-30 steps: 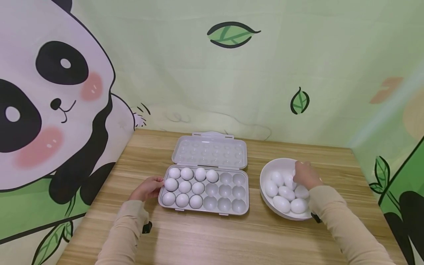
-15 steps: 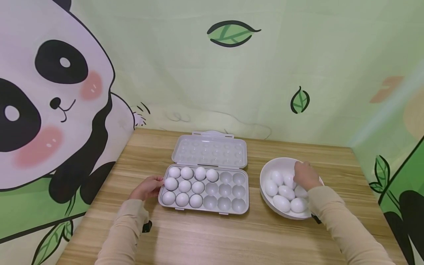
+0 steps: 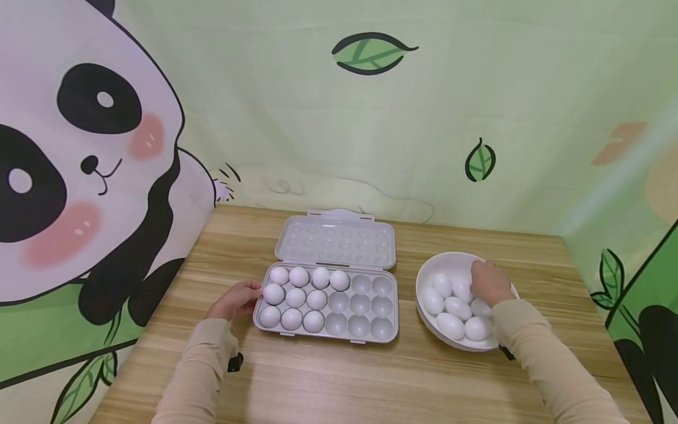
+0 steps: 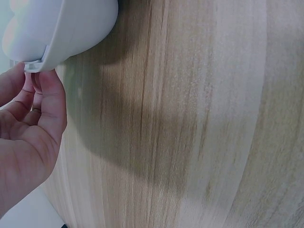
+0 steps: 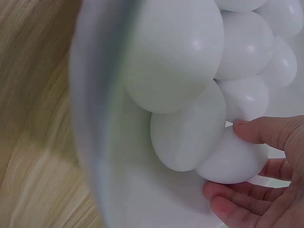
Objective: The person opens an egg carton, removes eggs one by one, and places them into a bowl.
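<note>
R hand [image 3: 491,284] pinches egg [image 5: 232,159] in bowl [image 5: 142,202].
Other eggs [image 5: 190,130] right beside grip, so prob. best lifted gently, w/ light pinch; L hand [image 3: 239,300] pinches box [image 3: 360,306] edge.

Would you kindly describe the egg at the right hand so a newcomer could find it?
On the wooden table stands a white bowl, right of the egg tray. Among similar white eggs inside, this egg alone is gripped by the right hand.

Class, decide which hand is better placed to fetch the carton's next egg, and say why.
Probably the right hand: it grips an egg in the bowl, which stands on the side of the unfilled cups. The left hand pinches the carton at its other end.
</note>
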The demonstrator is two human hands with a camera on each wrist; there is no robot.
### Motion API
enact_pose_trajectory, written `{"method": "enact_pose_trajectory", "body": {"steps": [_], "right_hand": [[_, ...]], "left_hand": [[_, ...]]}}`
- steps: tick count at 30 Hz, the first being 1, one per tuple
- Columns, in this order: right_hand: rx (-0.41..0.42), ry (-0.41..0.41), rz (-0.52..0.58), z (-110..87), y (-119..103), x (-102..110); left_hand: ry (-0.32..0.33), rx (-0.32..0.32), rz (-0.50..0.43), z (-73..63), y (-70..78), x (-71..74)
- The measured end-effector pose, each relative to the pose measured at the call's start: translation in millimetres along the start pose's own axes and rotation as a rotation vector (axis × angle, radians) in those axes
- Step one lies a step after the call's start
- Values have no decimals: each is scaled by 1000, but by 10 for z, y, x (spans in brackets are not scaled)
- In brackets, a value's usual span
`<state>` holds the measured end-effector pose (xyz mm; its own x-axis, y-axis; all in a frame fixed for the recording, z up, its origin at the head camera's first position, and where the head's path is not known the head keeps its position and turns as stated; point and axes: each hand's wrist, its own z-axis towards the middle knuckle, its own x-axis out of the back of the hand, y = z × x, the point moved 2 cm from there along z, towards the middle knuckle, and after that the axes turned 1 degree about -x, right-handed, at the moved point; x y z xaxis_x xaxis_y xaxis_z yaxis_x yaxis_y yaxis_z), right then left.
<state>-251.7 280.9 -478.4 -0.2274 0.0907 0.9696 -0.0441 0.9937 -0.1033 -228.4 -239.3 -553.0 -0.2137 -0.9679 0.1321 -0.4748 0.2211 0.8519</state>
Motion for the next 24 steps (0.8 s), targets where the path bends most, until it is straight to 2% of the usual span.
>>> {"method": "enact_pose_trajectory", "body": {"steps": [7, 11, 24], "right_hand": [[-16, 24, 0, 28, 15, -52], [-5, 25, 20, 24, 17, -71], [35, 52, -23, -11, -23, -91]], "left_hand": [[-4, -3, -5, 7, -6, 8], [-3, -1, -5, 5, 0, 10], [-7, -10, 2, 9, -4, 8]]}}
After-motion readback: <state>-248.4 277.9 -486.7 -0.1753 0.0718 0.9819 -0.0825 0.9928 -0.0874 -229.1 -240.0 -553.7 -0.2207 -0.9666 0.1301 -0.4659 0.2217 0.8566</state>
